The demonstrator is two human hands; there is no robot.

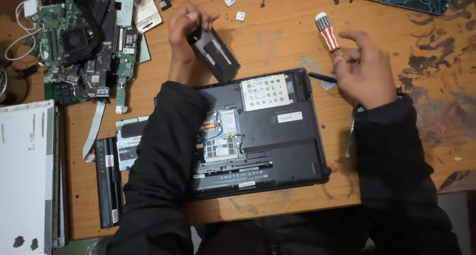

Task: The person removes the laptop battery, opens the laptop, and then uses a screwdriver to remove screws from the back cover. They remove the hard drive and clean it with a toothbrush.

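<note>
Head view: the left hand [184, 29] is curled shut around the upper end of a black access cover panel [214, 55], thumb and fingers pinching its top corner, so that the panel hangs from the hand and slants down and to the right, its long axis running diagonally toward the laptop below. The panel's lower end sits just over the back edge of the upturned black laptop [277, 136], close to the open bay where a silver hard drive caddy [265, 92] with a grid of round holes lies exposed. The panel itself is a flat dark rectangle with a lighter grey inset on its face. The right hand [367, 71] is on the other side, beyond the laptop's right edge; its fingers are loosely bent, partly spread, and grip the shaft of a screwdriver [327, 32] whose red-and-white handle with a patterned cap points up and away from the palm. The left hand is thus the nearer one to the open bay. Further in, the laptop's underside shows a memory module [220, 148] and a small wireless card [228, 122] in an uncovered recess. Out on the wooden table [277, 36] lie a green motherboard [87, 46] with a fan at upper left, a long black battery [107, 180] and a white display panel [25, 175] at the left edge.
</note>
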